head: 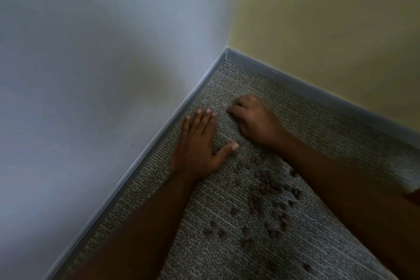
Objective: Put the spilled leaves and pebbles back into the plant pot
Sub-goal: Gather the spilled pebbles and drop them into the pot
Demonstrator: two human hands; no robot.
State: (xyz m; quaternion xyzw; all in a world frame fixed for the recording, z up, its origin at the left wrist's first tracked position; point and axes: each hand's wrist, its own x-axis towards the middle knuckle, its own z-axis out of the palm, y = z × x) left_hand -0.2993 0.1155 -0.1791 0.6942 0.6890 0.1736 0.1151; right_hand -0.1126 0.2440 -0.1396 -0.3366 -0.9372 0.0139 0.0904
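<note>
- Gathering looks like the step in hand: the left hand (pixel 195 143) lies open and flat on the carpet (pixel 227 88), near the wall corner (pixel 227 49).
- The right hand (pixel 254 120) is curled shut just beside it; whether it holds anything I cannot tell.
- The pebbles (pixel 266 184) lie scattered nearer the person than both hands.
- Sweeping them into one heap first should help.
- No pot or leaves show.

1. no text, label, brand, number or sign can be read anywhere in this view.
2. walls, skirting and carpet carry no lettering or printed marks.
</note>
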